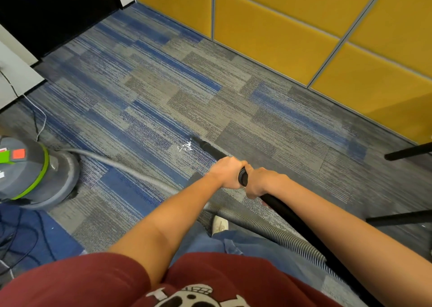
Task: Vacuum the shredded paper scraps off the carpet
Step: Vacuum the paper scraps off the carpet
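Maroon T-shirt with a white skull print (93,283) fills the near edge, with blue jeans (236,242) and the toe of a white shoe (219,223) just beyond it. Grey-and-blue striped carpet (163,84) covers the floor out to a wall of mustard-yellow padded panels (280,26) along the far right. At the left edge stands a round grey canister vacuum with a lime-green band (30,173). From it a ribbed grey hose (264,228) trails right across the carpet, passes under the arms and loops back near the person's legs. A long black plastic wand (294,217) slants from near right to the far left, its nozzle end down on the carpet. Both hands are wrapped around the wand side by side: the left hand (228,173) farther along it with fingers curled over the tube, the right hand (263,184) just behind it, gripping at a thick black collar. Two black rod-like legs (409,152) reach in from the right edge. A small cluster of white shredded paper scraps (186,146) lies on a blue patch of carpet just left of the nozzle tip.
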The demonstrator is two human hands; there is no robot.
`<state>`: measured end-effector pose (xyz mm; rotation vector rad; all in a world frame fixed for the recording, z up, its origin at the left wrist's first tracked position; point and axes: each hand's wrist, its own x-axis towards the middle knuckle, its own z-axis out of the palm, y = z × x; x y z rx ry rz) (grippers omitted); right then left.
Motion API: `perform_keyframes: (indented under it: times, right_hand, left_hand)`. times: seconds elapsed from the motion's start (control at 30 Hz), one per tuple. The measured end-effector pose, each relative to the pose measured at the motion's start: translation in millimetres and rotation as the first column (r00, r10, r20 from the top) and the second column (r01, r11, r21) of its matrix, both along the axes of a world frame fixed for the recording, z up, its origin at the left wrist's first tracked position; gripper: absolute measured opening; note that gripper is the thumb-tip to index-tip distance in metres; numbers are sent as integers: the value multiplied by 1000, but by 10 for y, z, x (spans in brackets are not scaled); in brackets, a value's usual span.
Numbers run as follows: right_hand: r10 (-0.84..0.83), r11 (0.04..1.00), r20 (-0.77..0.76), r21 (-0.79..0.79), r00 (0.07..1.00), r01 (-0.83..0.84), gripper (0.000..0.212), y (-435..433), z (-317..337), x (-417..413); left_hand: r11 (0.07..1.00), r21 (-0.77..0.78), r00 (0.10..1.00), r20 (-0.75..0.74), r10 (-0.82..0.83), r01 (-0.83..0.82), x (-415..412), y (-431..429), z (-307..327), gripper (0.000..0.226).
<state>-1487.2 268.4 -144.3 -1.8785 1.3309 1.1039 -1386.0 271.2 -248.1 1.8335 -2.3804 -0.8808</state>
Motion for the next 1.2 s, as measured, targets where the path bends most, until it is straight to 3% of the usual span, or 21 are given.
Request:
perform_keyframes:
  times: [0.33,0.8,0.97,1.2]
  right_hand:
    - [60,998,45,17,997,-61,88,137,39,25]
    - [119,991,53,47,991,-121,88,211,56,-79]
    - [23,995,14,94,1000,-24,75,186,26,-227]
    - [-7,996,21,87,1000,5,82,220,54,-365]
  left_hand:
    - [994,3,982,152,-111,112,102,168,5,33]
    - [996,10,982,162,-93,93,-3,283,39,34]
    - [996,-16,986,139,-90,93,-165,296,88,34]
    - [996,-16,989,122,-83,85,-324,311,118,37]
